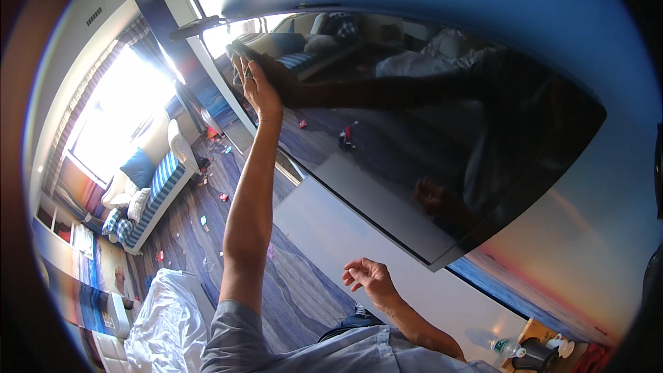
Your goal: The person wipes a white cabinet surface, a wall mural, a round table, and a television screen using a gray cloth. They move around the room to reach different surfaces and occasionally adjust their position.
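My left hand (260, 90) is stretched out at the far upper corner of a large wall-mounted television (393, 129). Its palm and fingers press a grey cloth (236, 76) against the dark glossy screen, and the hand covers most of the cloth. The glass mirrors my arm, the room and the floor. Lower down, my right hand (370, 282) hovers with loosely curled fingers and nothing in them. It is above a long white tabletop (331, 228) that runs below the television, apart from the screen.
By the bright window (121, 109) stands a striped sofa (160, 186) with cushions. Small litter is scattered over the patterned carpet (228, 166). A bed with rumpled white sheets (166, 321) is at lower left. A plastic bottle (507, 347) and a black bin-like container (536, 355) stand at lower right.
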`<state>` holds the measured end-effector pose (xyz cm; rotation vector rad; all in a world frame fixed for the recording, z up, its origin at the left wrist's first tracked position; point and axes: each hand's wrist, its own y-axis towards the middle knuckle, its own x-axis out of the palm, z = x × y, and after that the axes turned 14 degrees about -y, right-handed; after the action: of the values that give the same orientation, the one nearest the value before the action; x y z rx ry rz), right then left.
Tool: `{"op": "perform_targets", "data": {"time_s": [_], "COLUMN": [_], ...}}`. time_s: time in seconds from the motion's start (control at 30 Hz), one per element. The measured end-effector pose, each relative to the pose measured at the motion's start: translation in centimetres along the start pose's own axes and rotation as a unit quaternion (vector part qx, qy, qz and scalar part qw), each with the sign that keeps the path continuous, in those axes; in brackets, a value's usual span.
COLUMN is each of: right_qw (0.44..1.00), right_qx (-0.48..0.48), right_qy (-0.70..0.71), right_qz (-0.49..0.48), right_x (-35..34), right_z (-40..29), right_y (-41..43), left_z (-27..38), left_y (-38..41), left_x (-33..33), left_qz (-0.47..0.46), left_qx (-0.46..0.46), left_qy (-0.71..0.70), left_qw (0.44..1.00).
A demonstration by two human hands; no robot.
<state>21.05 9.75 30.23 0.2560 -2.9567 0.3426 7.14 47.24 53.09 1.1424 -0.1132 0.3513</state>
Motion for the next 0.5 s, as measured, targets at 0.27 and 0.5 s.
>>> {"op": "perform_targets", "data": {"time_s": [0.27, 0.5], "right_qw": [1.0, 0.999], "right_qx": [0.02, 0.038], "right_qy": [-0.017, -0.01], "right_qz": [0.002, 0.01], "right_x": [0.2, -0.9], "right_z": [-0.1, 1.8], "right_y": [-0.3, 0.2], "left_z": [-0.8, 9.7], "left_y": [-14.8, -20.3], "left_x": [-2.5, 1.6], "left_qz": [0.031, -0.086], "left_qx": [-0.121, 0.029], "left_qy": [0.04, -0.034], "left_qw": [0.991, 0.995]}}
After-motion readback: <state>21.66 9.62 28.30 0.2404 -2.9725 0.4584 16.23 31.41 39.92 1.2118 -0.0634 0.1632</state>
